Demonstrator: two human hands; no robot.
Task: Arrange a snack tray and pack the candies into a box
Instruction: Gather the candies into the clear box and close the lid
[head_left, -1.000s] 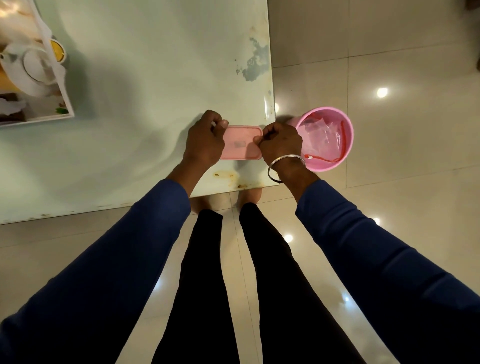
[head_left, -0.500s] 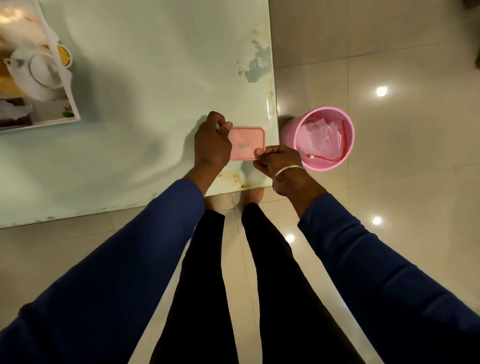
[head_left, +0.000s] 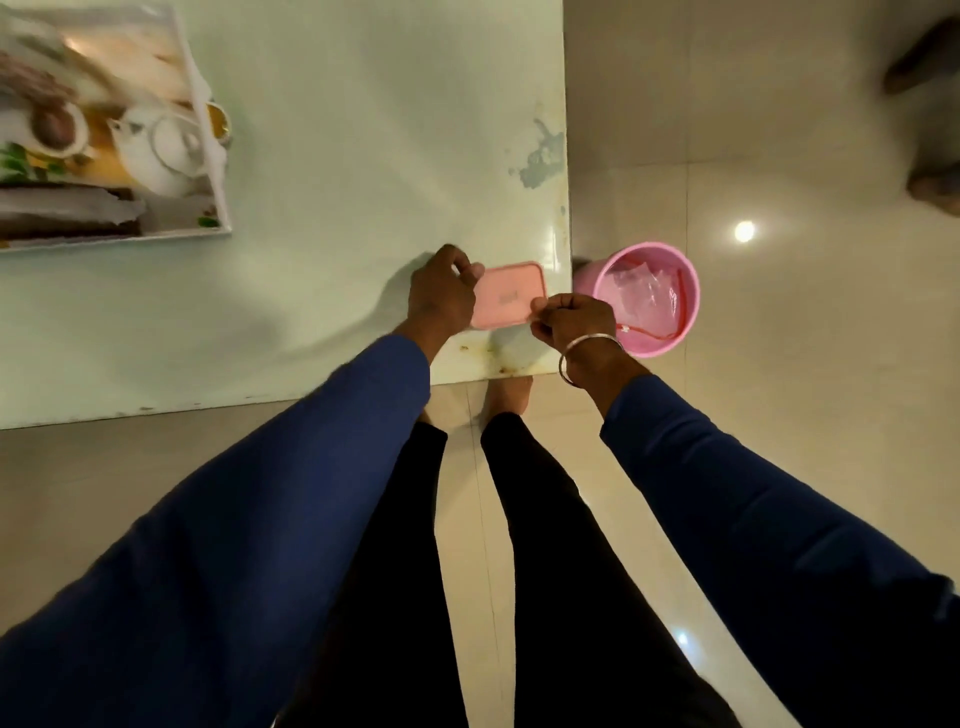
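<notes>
— Pale green table (head_left: 322, 156) over a glossy tiled floor (head_left: 779, 415), seen from the head camera. What sits near its right corner?

— The pink box (head_left: 506, 296), lid on, flat on the table close to the edge.

— And the hands?

— The left hand (head_left: 441, 299) curls its fingers round the box's left end. The right hand (head_left: 571, 319), with a metal bangle (head_left: 587, 345) at the wrist, pinches the near right corner of the lid.

— Anything else?

— A pink bucket (head_left: 691, 291) stands on the floor just beside the table, crumpled plastic inside. The tray (head_left: 156, 236) with a printed teapot picture lies far left, blurred.
</notes>
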